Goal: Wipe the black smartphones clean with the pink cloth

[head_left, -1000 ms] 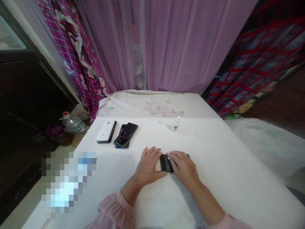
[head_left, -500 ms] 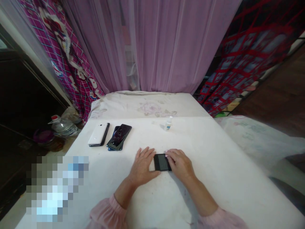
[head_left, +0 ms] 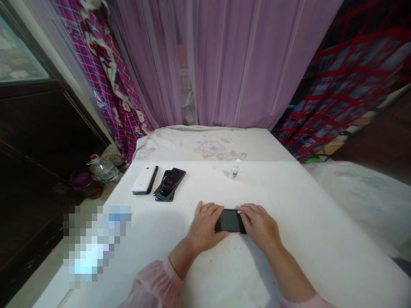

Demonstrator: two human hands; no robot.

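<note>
On the counter (head_left: pixel 205 265), left hand (head_left: pixel 205 226) gripped the phone's (head_left: pixel 229 221) left end; right hand (head_left: pixel 260 224) held its right end, fingers bent.

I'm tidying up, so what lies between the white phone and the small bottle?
Two overlapping dark phones, then bare white cloth; the head view shows this.

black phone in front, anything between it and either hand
Nothing visible: the left hand touches the black phone at its left end, the right hand over its right end. The small bottle stands beyond them.
</note>
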